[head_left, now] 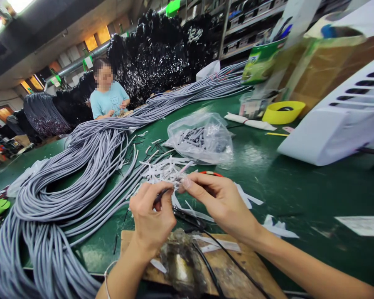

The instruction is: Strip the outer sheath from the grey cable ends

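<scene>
My left hand (154, 211) is closed in a pinch on a dark cable (162, 193), whose end points toward my other hand. My right hand (220, 199) pinches close by, thumb and forefinger together at the cable's tip. What lies between those fingertips is too small to make out. Just behind both hands is a pile of white strips (162, 170). A long bundle of grey cables (90, 166) lies to the left, several ends reaching toward my left hand. Below my hands, a wooden board (249, 265) carries a stained metal block (180, 265) and black cords (208, 265).
A clear plastic bag (202, 137) of short grey pieces sits on the green table (299, 187). At right stand a white slotted appliance (330, 120), a yellow tape roll (283, 112) and a green container (258, 62). Across the table, a person (109, 99) in light blue works.
</scene>
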The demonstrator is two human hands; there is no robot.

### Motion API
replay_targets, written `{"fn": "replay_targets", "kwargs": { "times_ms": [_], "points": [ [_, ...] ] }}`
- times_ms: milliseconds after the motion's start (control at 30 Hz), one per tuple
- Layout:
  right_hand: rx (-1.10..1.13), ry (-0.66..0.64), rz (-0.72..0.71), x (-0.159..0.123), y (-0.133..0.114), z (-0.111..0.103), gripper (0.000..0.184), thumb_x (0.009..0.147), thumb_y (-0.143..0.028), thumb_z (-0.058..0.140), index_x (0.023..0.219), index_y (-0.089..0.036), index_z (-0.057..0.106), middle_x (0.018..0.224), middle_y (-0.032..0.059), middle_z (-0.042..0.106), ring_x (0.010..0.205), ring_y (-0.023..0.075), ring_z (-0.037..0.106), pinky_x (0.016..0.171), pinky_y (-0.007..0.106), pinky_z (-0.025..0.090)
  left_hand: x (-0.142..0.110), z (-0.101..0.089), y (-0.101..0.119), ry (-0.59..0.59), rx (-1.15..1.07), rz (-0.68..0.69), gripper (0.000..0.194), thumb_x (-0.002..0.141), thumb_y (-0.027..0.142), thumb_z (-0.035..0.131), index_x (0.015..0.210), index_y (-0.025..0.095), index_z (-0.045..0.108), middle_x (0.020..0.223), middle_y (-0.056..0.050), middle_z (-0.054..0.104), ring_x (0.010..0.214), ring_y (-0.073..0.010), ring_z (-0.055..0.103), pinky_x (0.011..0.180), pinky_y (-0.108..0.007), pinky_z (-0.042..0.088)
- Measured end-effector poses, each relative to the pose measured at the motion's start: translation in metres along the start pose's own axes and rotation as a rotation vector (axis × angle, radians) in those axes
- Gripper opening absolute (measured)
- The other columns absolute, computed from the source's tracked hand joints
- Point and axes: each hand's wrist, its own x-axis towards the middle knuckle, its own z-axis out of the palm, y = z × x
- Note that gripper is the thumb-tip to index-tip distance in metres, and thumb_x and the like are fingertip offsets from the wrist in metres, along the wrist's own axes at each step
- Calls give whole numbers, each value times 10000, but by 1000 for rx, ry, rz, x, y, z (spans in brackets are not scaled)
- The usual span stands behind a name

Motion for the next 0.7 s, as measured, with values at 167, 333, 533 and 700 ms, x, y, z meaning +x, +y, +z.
{"fn": "replay_targets", "kwargs": {
  "times_ms": [167,333,533,700],
  "points": [
    [-49,-3,-73,-2,0,1,370,828,-417,458,565,-173,549,481,-4,500,428,93,434,389,203,359,0,0,1,-24,2,-9,159,762,130,547,846,184,671,659,-25,615,502,-98,500,442,-199,368],
    [-314,103,-524,-11,-1,7,208,808,-151,468,621,-185,550,451,-18,502,386,87,425,398,216,348,3,-1,0,-28,56,33,217,771,107,515,834,183,708,564,-8,544,454,-84,434,442,-197,351],
    [-203,-44,-968,-28,-7,21,307,875,-231,384,609,-200,534,376,-56,454,335,74,386,402,240,318,16,0,-13,49,-93,-255,186,699,155,611,872,182,674,581,18,565,453,-73,451,443,-184,350],
    [-197,136,-401,-16,-1,15,184,799,-202,498,617,-183,518,448,-46,454,379,63,373,383,198,317,19,-2,-10,-18,-482,-517,161,627,200,681,725,142,567,501,50,534,376,-33,419,381,-139,316]
  ]
}}
